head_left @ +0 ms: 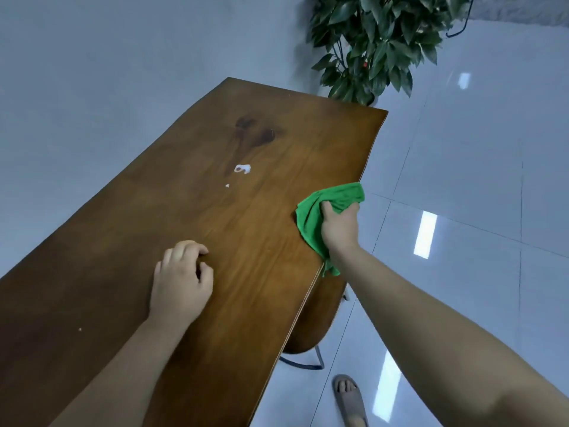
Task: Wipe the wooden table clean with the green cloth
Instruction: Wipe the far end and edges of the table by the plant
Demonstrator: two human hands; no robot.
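The long brown wooden table (191, 229) with a smooth grained top ran from the lower left of the frame toward the upper centre. The right hand (338, 226) was closed on the crumpled green microfibre cloth (320, 217), which lay at the table's right edge, right of centre in the frame, with one corner hanging over that edge. The left hand (181, 282) rested on the tabletop at lower centre, fingers loosely curled and holding nothing. A small white smear (243, 168) and a white speck (227, 185) lay on the wood at centre frame, below a dark stain (255, 131). A leafy green potted plant (381, 41) stood at upper right on glossy pale floor tiles (480, 167). A sandalled foot (349, 399) showed at the bottom edge.
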